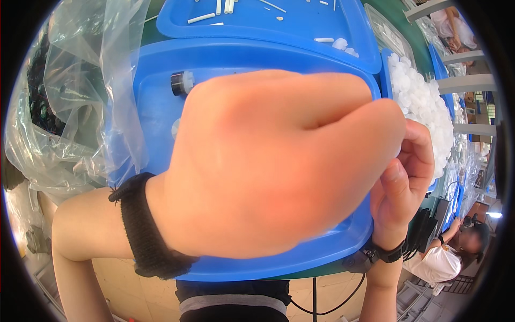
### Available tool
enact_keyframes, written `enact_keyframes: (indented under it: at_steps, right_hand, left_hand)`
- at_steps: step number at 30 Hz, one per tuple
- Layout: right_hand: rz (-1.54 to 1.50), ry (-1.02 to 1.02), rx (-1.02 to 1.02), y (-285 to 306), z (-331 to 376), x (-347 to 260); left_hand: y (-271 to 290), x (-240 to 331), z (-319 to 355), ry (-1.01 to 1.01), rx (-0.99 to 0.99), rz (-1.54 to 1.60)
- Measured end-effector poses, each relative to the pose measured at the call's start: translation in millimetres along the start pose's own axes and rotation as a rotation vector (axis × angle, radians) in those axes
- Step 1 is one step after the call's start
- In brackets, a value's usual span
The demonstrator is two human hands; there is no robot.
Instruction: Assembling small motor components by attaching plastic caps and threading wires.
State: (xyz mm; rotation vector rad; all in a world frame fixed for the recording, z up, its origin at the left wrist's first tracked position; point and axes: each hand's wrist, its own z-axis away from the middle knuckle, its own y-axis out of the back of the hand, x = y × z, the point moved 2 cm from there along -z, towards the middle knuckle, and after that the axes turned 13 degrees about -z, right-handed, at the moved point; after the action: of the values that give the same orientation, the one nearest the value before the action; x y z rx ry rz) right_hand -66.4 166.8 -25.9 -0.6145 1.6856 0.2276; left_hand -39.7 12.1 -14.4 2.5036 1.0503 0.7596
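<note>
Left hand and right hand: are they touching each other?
Touching. The head view shows the left hand's fingertips meeting the right hand's thumb and fingers over the blue tray.

1. Left hand [279, 161]: fills the middle of the view, fingertips curled under and out of sight; anything in its grip hidden.
2. Right hand [402, 182]: half covered by the left, grip unreadable.
3. Near blue tray [161, 107]: floor mostly blocked.
4. Far blue tray [257, 21]: cut off at the top edge.
5. White pieces [424, 96]: too small to identify.

My left hand [279, 161]: a fist, close up, over the blue tray [155, 112]
My right hand [405, 177]: fingers curled, meeting my left
Beside: heap of white caps [424, 102]
</note>
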Motion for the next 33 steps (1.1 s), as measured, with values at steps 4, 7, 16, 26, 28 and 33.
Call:
enact_keyframes:
  at_steps: [4,7,16,26,28,33]
  right_hand:
    - [0.048,0.015,0.009,-1.3,-0.7,0.6]
    - [0.074,0.015,0.016,-2.7,-0.3,0.6]
    - [0.093,0.047,0.017,-5.3,-1.0,5.0]
    - [0.093,0.056,0.042,-9.6,-1.4,6.3]
    - [0.093,0.053,0.041,-8.0,-1.3,7.2]
    - [0.099,0.029,0.042,-8.4,-1.4,5.1]
  left_hand:
    - [1.7,0.5,0.7,0.012,-0.001,-0.011]
    - [0.4,-1.1,3.2,0.019,0.01,0.005]
    - [1.7,-4.4,5.7,0.061,-0.01,0.037]
    - [5.2,-6.5,7.5,0.028,-0.005,0.001]
    - [3.5,-6.8,7.8,0.032,-0.014,0.001]
    - [3.0,-7.0,6.1,0.015,0.006,0.026]
